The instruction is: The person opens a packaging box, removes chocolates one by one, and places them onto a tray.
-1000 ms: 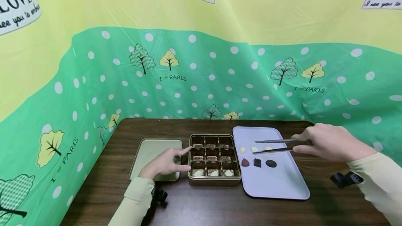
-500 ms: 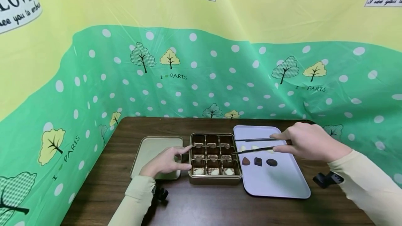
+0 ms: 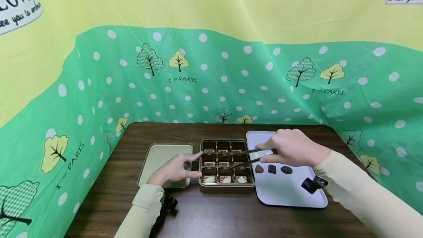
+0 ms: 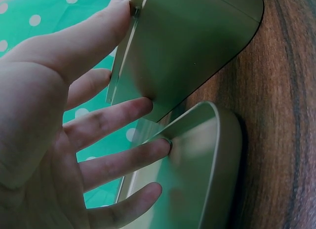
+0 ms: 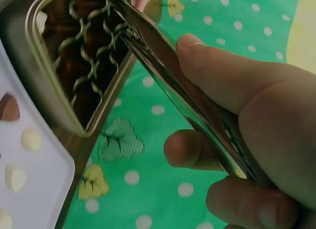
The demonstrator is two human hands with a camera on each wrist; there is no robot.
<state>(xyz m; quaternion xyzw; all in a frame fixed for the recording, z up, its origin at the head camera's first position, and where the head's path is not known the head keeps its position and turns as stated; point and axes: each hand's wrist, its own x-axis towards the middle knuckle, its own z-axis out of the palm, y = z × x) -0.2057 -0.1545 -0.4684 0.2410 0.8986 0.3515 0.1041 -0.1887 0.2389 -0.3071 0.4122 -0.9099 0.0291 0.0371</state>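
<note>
A gold tin box (image 3: 226, 188) stands mid-table, its brown insert split into several compartments. Pale chocolates (image 3: 226, 180) lie in its front row. My left hand (image 3: 175, 171) touches the box's left side with thumb and finger extended; in the left wrist view, other fingers spread near the gold lid (image 4: 217, 155). Metal tongs (image 3: 242, 152) are gripped in my right hand (image 3: 294, 148), and their parted tips hover over the middle of the box. Nothing is visible between those tips. Right of the box, a white tray (image 3: 290, 194) bears dark chocolates (image 3: 272, 169) and pale chocolates (image 5: 31, 139).
Left of the box, the lid lies on the dark wooden table (image 3: 211, 216). A green and yellow printed curtain (image 3: 211, 83) hangs behind and at the left. Small cameras (image 3: 170, 204) are strapped at both wrists.
My right hand has carried the tongs leftward from above the tray to over the box. My left hand stays at the box's side.
</note>
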